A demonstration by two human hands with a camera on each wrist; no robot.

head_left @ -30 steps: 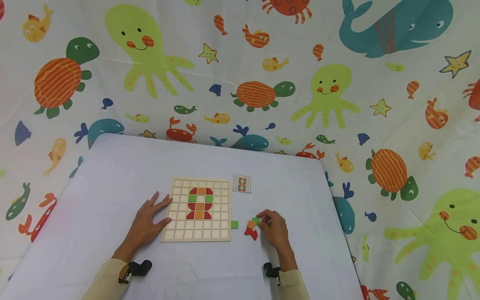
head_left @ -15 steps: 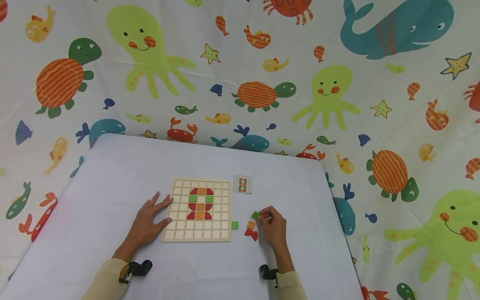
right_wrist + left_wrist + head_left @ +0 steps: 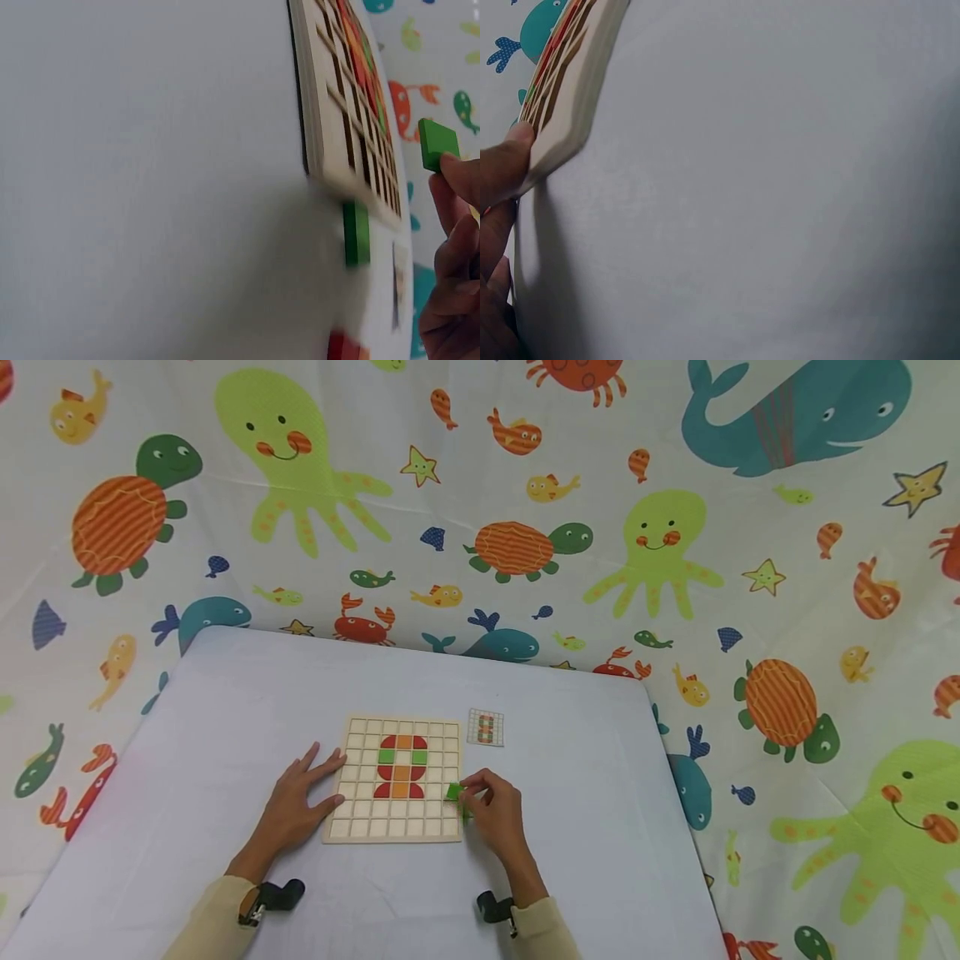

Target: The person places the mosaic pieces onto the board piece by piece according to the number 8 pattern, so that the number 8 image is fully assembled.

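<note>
A wooden grid board [image 3: 360,829] lies on the white table, with red, orange and green tiles [image 3: 402,773] set in its middle columns. My left hand [image 3: 288,802] rests at the board's left side, its spread fingers and thumb touching the edge. Between thumb and fingertips, my right hand [image 3: 495,814] pinches a green square tile [image 3: 438,144], held above the board's right edge. A second green tile [image 3: 357,234] lies against that edge, mostly covered by the right hand in the head view. Red [image 3: 343,346] and orange [image 3: 364,353] pieces show at the bottom of the right wrist view.
A small pattern card [image 3: 486,727] lies beyond the board's upper right corner. White cloth covers the table [image 3: 592,752]. Behind it hangs a curtain [image 3: 420,635] printed with sea animals.
My right hand has picked up the green tile from the loose pieces and carried it left to the board's right edge. The left hand stays in place.
</note>
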